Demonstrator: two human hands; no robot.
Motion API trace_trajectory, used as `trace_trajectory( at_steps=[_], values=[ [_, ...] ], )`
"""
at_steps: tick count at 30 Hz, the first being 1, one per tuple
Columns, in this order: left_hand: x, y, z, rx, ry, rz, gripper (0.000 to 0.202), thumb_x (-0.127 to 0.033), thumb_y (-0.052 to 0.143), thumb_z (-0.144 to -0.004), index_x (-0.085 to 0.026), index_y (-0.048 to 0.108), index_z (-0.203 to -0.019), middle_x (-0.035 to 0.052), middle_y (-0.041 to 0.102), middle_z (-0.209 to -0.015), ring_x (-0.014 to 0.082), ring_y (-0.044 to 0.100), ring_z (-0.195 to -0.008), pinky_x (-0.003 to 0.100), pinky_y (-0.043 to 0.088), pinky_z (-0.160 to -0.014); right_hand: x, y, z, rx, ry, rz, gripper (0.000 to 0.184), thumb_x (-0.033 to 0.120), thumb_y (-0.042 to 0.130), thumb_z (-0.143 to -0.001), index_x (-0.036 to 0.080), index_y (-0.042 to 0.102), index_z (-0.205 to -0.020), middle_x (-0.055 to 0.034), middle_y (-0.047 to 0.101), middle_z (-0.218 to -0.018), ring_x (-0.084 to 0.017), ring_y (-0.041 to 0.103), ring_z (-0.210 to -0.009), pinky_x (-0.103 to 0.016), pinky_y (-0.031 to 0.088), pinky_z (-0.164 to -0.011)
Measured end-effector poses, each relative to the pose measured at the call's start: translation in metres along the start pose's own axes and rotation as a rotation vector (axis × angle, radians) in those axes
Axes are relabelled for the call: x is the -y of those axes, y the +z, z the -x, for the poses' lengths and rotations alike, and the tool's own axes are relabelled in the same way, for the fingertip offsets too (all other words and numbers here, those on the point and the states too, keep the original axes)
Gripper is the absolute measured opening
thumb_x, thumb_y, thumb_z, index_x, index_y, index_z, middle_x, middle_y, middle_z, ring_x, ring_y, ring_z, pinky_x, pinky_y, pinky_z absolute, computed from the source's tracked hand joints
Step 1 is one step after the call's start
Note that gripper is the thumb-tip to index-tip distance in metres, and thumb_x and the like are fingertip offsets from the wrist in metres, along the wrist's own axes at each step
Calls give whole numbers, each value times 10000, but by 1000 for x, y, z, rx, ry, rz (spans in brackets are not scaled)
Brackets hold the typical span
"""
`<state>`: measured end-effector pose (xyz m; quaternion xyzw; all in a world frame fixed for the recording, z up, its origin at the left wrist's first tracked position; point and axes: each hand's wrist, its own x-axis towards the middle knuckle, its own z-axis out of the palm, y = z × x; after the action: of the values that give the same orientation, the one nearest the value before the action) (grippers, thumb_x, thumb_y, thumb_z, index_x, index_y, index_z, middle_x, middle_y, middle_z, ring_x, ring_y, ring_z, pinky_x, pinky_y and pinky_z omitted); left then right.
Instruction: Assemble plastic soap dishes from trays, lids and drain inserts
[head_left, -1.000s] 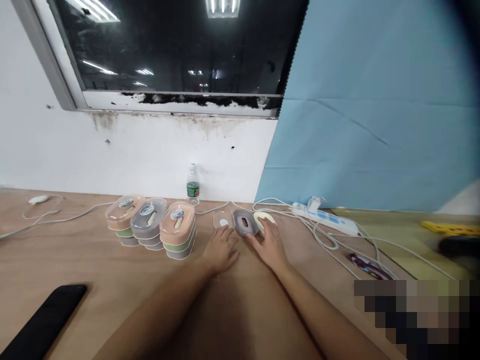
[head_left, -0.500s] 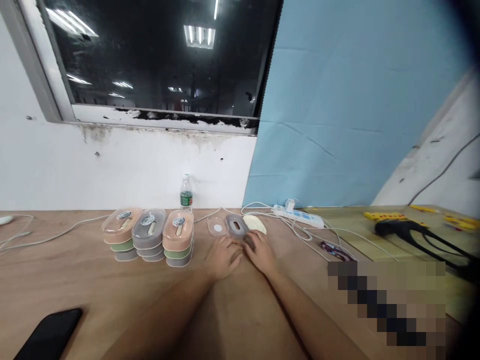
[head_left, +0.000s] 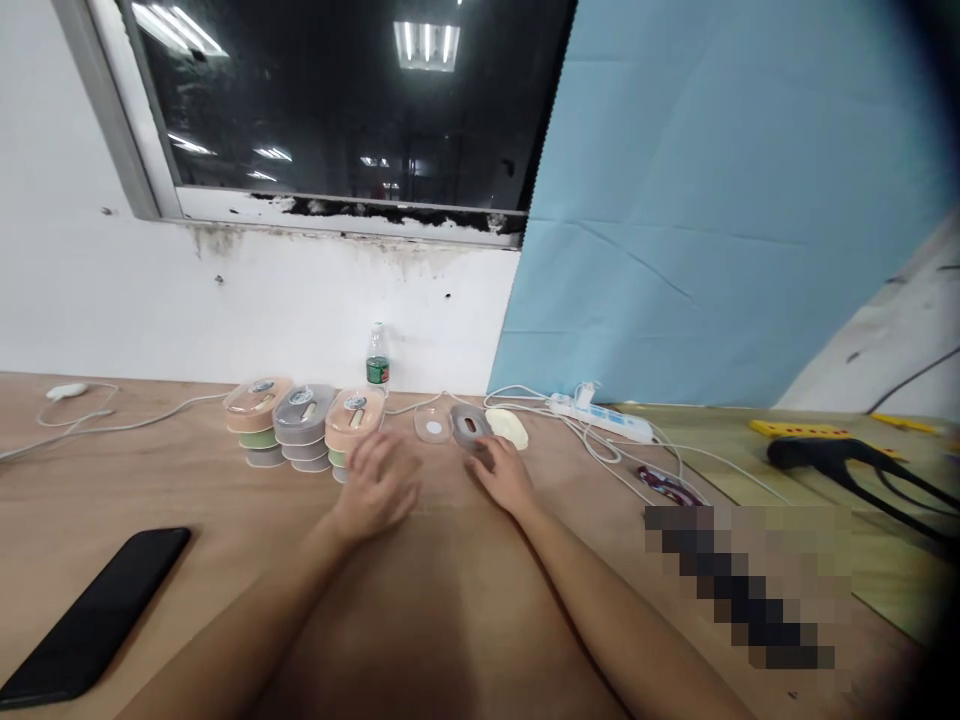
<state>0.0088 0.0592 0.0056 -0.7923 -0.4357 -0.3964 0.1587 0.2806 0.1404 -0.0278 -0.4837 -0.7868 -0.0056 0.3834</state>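
My left hand point(head_left: 376, 487), a little blurred, is in front of a stacked lunch box point(head_left: 352, 425) with a pink top tier, and covers part of its lower tiers. Its fingers are spread, with nothing seen in them. My right hand point(head_left: 505, 478) lies open, fingertips by the near edge of a grey oval lid point(head_left: 463, 420) with a slot. To the left of that lid is a clear lid point(head_left: 433, 427) with a white round spot. A cream oval piece point(head_left: 510, 428) lies to its right. Two more stacked boxes, one grey point(head_left: 302, 420) and one pink point(head_left: 257, 410), stand further left.
A water bottle point(head_left: 378, 362) stands against the wall. White cables and a power strip point(head_left: 600, 418) run along the back right. A black phone point(head_left: 97, 610) lies front left. Yellow strips point(head_left: 799, 430) and a black strap-like object point(head_left: 832, 460) are at far right.
My left hand has moved left, away from the right hand and the grey lid, to the front of the nearest box stack. The right hand stays by the lid. The view has shifted slightly.
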Motion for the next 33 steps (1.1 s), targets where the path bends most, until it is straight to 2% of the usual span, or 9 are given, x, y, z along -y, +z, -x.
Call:
trace_trajectory(
  at_steps=[2, 4, 6, 11, 14, 18, 24, 29, 33],
  values=[
    [12, -11, -6, -94, -196, -111, 459, -403, 613, -812, -260, 560, -1246, 121, 366, -1481, 372, 247, -1400, 582, 154, -1118, 2, -1, 0, 1, 0, -11, 321, 296, 558, -843, 173, 600, -1136, -93, 610, -1131, -247, 527, -1083, -406, 426, -958],
    [20, -17, -11, -108, -287, -198, 620, -452, 625, -795, -214, 462, -1344, 164, 287, -1519, 394, 195, -1414, 602, 150, -1107, 2, -1, 1, 1, 0, -15, 322, 300, 561, -842, 172, 600, -1135, -92, 612, -1130, -250, 531, -1079, -409, 427, -958],
    [26, -19, -14, -56, -289, -238, 655, -433, 612, -808, -207, 404, -1386, 170, 317, -1505, 388, 225, -1405, 594, 193, -1095, 2, -1, 1, 5, -4, -24, 323, 301, 559, -843, 171, 598, -1136, -91, 615, -1127, -248, 538, -1072, -405, 430, -955],
    [32, -18, -7, -32, -192, -179, 445, -309, 549, -866, -257, 487, -1303, 113, 493, -1382, 320, 340, -1362, 527, 312, -1078, 1, -1, -2, 10, -8, -45, 339, 295, 549, -841, 191, 591, -1161, -90, 622, -1122, -248, 558, -1059, -412, 447, -937],
    [25, -20, -4, -71, -99, -93, 414, -303, 586, -849, -259, 515, -1254, 100, 529, -1334, 302, 369, -1344, 503, 344, -1081, 4, -4, -2, -9, -51, -60, 355, 324, 538, -859, 198, 580, -1189, -101, 616, -1162, -263, 551, -1097, -439, 437, -958],
    [-4, -20, 5, -139, -54, 113, 513, -306, 646, -813, -251, 454, -1286, 116, 508, -1327, 283, 411, -1308, 482, 366, -1083, 21, -8, 3, 22, -163, -101, 429, 376, 539, -877, 202, 525, -1269, -117, 598, -1227, -276, 536, -1147, -462, 415, -994],
    [-33, 1, 27, -37, -305, 552, 526, -372, 656, -802, -235, 441, -1262, 126, 508, -1288, 276, 494, -1222, 458, 451, -997, 52, -4, 16, 87, -183, -228, 671, 399, 545, -863, 167, 310, -1447, -158, 478, -1387, -293, 467, -1262, -465, 405, -1026],
    [-27, 7, 29, 22, -527, 803, 531, -411, 570, -862, -229, 374, -1321, 131, 448, -1374, 263, 496, -1239, 423, 458, -997, 56, -4, 17, 76, -156, -250, 585, 386, 492, -905, 219, 343, -1445, -115, 493, -1394, -265, 490, -1253, -435, 422, -1024],
    [-27, 8, 29, -7, -599, 873, 748, -507, 554, -848, -235, 162, -1424, 159, 336, -1470, 270, 392, -1341, 424, 421, -1047, 55, -5, 20, 62, -156, -317, 555, 396, 482, -911, 210, 368, -1421, -127, 534, -1343, -255, 557, -1167, -414, 471, -968]
  ],
)
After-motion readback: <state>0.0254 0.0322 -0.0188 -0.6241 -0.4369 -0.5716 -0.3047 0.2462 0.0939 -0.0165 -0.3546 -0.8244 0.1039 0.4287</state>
